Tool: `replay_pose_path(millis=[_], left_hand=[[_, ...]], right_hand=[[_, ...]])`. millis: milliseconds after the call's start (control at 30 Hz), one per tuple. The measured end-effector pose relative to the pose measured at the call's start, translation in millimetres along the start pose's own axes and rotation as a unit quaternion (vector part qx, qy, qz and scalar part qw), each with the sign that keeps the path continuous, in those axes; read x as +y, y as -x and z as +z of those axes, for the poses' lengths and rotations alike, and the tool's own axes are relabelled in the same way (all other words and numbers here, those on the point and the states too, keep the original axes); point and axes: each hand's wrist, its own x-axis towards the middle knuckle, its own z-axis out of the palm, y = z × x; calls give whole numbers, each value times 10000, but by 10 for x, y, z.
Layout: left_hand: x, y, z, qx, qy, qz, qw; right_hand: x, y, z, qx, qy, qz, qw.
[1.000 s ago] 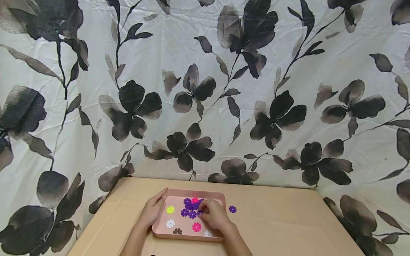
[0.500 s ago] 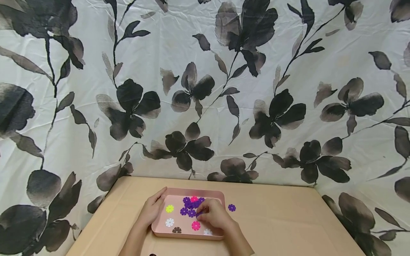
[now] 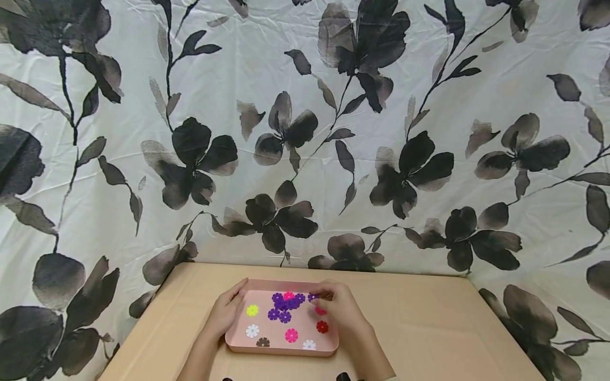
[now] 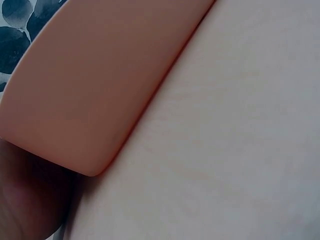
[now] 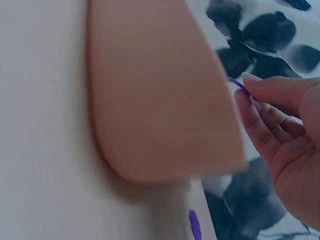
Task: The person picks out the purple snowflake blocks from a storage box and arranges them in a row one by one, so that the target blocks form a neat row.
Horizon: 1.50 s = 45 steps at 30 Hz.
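A pink tray point(image 3: 276, 351) lies on the table, holding notched flower-shaped discs. My left hand point(image 3: 226, 311) grips the tray's left side near its far corner; the left wrist view shows part of that hand point(image 4: 30, 195) against the tray wall point(image 4: 95, 90). Between thumb and finger, my right hand point(image 3: 340, 307) pinches a purple flower-shaped disc point(image 3: 312, 297) above the tray's right side. The right wrist view shows this disc edge-on point(image 5: 236, 83). A cluster of purple discs point(image 3: 288, 304) lies in the tray's far middle, with a pink disc point(image 3: 288, 296) behind it.
Around the cluster lie a yellow disc point(image 3: 252, 310), white discs point(image 3: 252, 331), a brown disc point(image 3: 263, 342), a pink disc point(image 3: 291, 335) and a red disc point(image 3: 322, 327). Another purple disc point(image 5: 195, 225) sits outside the tray. A floral cloth point(image 3: 305, 132) hangs behind the table point(image 3: 419, 328).
My right hand has lifted away from the cluster and moved right with a pinched purple disc, uncovering the red disc. My left hand stays at the tray's left side.
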Motion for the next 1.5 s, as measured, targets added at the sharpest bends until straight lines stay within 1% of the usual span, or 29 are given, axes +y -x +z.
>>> replay_pose_path(millis=[133,233,333,400,567,600,767,867,1033,1300,1500], left_hand=[[0,6,-7,-3,-13,-17,10000],[-1,8,-10,2,-28,-24,10000],[-2,8,-13,2,-31,-27,10000],[-2,7,-15,-8,-29,-26,10000],[1,7,-23,-23,-42,-56,10000],[2,9,-26,-20,-52,-54,10000],[-6,9,-35,-2,-85,-9,10000],[-11,7,-38,-6,-81,2,10000],[-6,7,-46,-52,-76,16,10000],[0,10,-54,-60,-123,85,9999],[-10,6,-54,-85,-76,45,9999]], right_hand=[[48,34,-162,249,-109,83,9996],[83,57,-268,417,39,3,9991],[124,78,-352,560,137,12,9983],[154,92,-395,623,123,98,9979],[199,115,-464,755,137,237,9968],[209,119,-470,782,184,208,9965],[255,148,-494,922,295,385,9946],[306,174,-503,998,474,498,9926],[382,209,-526,1025,756,612,9900],[469,244,-557,854,763,1107,9872],[519,297,-606,808,803,1116,9872]])
